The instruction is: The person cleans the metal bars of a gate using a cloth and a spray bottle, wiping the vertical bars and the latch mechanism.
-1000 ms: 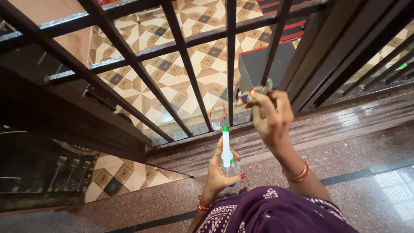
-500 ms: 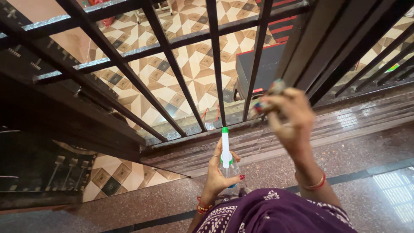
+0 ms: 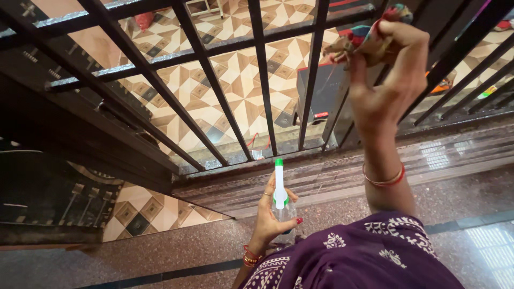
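Note:
My left hand [image 3: 267, 217] grips a clear spray bottle [image 3: 279, 184] with a white and green nozzle, held low in front of my purple patterned sleeve. My right hand [image 3: 388, 80] is raised high at the upper right, closed around a crumpled multicoloured cloth [image 3: 364, 37]. The cloth sits against the black metal bars of a grille gate [image 3: 257, 80], near its thick upright post. The two hands are well apart.
The black grille gate [image 3: 155, 80] spans the upper view, with patterned beige and brown floor tiles [image 3: 241, 75] behind it. A dark box [image 3: 321, 91] stands beyond the bars. Below lies a polished stone threshold [image 3: 439, 155] and speckled floor.
My right hand has lifted the cloth up and to the right, from mid-height to the top of the bars. My left hand and the bottle have stayed almost still.

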